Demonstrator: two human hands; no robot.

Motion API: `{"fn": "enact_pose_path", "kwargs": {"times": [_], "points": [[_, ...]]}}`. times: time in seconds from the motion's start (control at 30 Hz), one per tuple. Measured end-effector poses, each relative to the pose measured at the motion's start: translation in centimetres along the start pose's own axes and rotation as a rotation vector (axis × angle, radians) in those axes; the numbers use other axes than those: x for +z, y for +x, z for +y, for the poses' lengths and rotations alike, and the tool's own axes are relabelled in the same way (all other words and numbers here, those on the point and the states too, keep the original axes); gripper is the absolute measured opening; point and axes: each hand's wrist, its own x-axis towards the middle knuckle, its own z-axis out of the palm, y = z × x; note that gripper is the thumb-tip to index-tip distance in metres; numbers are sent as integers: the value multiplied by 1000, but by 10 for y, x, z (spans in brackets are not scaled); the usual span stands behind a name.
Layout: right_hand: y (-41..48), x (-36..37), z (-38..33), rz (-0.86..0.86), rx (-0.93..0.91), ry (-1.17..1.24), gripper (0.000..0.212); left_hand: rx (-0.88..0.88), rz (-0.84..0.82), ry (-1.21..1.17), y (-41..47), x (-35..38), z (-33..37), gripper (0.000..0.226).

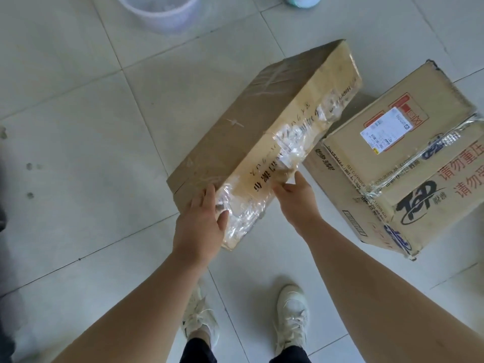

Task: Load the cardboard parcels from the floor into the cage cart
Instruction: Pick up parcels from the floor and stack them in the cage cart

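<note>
A long flat cardboard parcel [243,121] wrapped in clear tape is tilted up on its edge above the tiled floor, in the middle of the head view. My left hand [201,221] lies against its near left face, fingers straight and thumb on the taped side. My right hand [296,197] holds the parcel's right edge, with its fingers hidden behind the cardboard. A second, bigger cardboard parcel [408,166] with printed logos and a white shipping label lies on the floor to the right, close to the tilted one. The cage cart is out of view.
A pale plastic bucket [159,11] stands on the floor at the top, with a light blue object [303,0] at the top edge to its right. My white shoes [290,318] are on the tiles below the parcels. A dark shape [4,231] runs along the left edge.
</note>
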Motion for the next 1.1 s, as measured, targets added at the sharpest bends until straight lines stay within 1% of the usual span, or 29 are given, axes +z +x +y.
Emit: {"fn": "enact_pose_path", "kwargs": {"times": [0.07,0.17,0.23,0.27,0.33,0.4,0.5,0.53,0.57,0.6,0.63,0.67,0.77,0.87,0.93,1.0,1.1], "points": [[0,10,-19,-16,-43,36,35,-32,29,29,8,-12,-8,81],[1,31,-52,-30,-83,85,24,-65,55,113,20,-35,-18,116],[1,48,-74,-51,-88,136,19,-123,-6,202,31,-47,-25,136],[1,57,-85,-62,-93,151,18,-159,-53,247,37,-52,-31,140],[4,75,-105,-88,-124,154,28,-221,-134,309,51,-63,-48,141],[9,96,-122,-128,-179,124,37,-263,-164,315,65,-72,-72,136],[16,125,-140,-153,-255,45,33,-272,-135,279,77,-81,-104,126],[17,133,-142,-159,-266,23,30,-274,-131,259,80,-83,-112,124],[20,141,-140,-180,-254,-7,22,-284,-131,230,81,-85,-120,122],[21,146,-137,-196,-226,-65,20,-298,-133,195,82,-88,-128,122],[23,151,-133,-199,-197,-155,34,-314,-133,156,82,-92,-136,121],[24,153,-127,-196,-174,-260,43,-331,-136,106,81,-96,-147,119],[26,158,-111,-195,-167,-463,49,-417,-191,-144,67,-95,-186,116],[30,165,-89,-222,-141,-570,51,-557,-229,-550,40,-78,-216,121],[38,175,-71,-234,-122,-621,49,-597,-246,-771,24,-61,-224,125],[47,187,-53,-250,-110,-670,50,-631,-259,-902,14,-42,-231,125],[61,203,-26,-291,-60,-730,61,-659,-271,-1070,11,-17,-239,121]]}}
